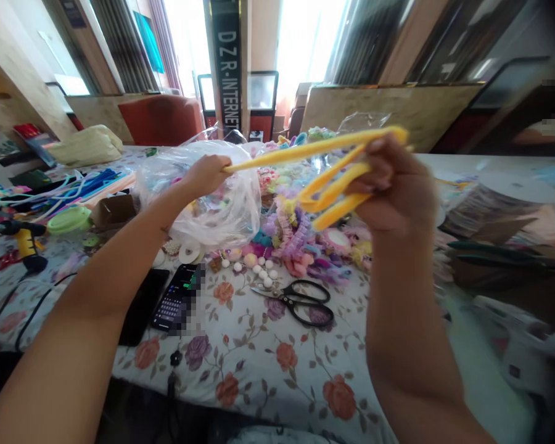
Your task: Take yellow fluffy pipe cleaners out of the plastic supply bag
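Observation:
I hold a long yellow fuzzy pipe cleaner [305, 150] up above the table with both hands. My left hand [206, 174] is closed in a pinch on its left end. My right hand [395, 185] is wrapped round the other end, where the yellow stem is bent into several loops [333, 197]. Below the hands lie a clear plastic bag [222, 197] of small craft pieces and a heap of pink and purple frilly trims [296, 237].
On the floral tablecloth [268, 364] lie black scissors [303, 301], two phones [178, 298], white beads [261, 271], a yellow glue gun [26, 242] with cable, a green lid [69, 219] and blue and white pipe cleaners [81, 185]. Spools and boxes [494, 203] stand at right.

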The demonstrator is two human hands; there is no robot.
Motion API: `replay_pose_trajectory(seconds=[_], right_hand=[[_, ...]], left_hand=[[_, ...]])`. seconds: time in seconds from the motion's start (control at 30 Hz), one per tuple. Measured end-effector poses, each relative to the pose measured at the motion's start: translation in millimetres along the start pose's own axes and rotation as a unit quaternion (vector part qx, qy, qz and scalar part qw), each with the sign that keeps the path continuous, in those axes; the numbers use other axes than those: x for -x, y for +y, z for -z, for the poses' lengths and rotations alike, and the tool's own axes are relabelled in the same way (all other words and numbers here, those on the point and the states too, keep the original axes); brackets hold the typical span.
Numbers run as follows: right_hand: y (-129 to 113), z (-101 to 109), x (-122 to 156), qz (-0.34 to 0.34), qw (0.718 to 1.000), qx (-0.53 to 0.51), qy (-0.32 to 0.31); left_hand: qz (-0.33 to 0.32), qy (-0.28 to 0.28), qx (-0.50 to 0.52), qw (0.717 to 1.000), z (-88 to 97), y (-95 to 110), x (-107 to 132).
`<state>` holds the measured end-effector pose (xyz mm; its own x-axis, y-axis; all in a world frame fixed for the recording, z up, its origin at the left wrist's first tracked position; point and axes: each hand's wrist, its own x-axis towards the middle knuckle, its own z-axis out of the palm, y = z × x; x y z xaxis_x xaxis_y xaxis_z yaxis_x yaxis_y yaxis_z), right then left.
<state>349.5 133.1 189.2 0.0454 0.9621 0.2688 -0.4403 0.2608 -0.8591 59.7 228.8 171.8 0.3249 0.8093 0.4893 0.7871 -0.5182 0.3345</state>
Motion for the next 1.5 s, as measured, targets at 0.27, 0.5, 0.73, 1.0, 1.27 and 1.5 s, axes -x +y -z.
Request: replay_pose_trajectory(seconds=[0.27, 0.5, 0.73, 1.0, 1.27, 1.5], right_hand=[[2.1, 34.3, -12.7, 0.128, 0.978, -0.086, 0.138], [56.0, -42.3, 9.3, 0.002, 0.998, 0.024, -0.052], [44.2, -26.3, 17.5, -0.104, 0.985, 0.012, -0.135], [-15.0, 63.0, 24.6, 0.077, 0.994, -0.072, 0.021], [34.2, 21.8, 32.4, 0.013, 1.000, 0.010, 0.008], [42.0, 9.7, 54.7, -0.121, 0.983, 0.032, -0.135]], left_hand=[[0.058, 0.022, -0.081, 0.995, 12.0, -4.6, 1.8], [-0.055, -0.023, -0.169, 0.984, 6.1, 96.5, 1.5], [-0.063, 0.001, -0.125, 0.990, 3.1, 83.6, 4.9], [0.047, -0.092, -0.100, 0.990, 1.6, -11.2, 23.6], [-0.053, -0.039, -0.056, 0.996, -21.0, 95.1, 19.6], [-0.113, -0.053, 0.029, 0.992, -29.4, 140.4, 23.3]])
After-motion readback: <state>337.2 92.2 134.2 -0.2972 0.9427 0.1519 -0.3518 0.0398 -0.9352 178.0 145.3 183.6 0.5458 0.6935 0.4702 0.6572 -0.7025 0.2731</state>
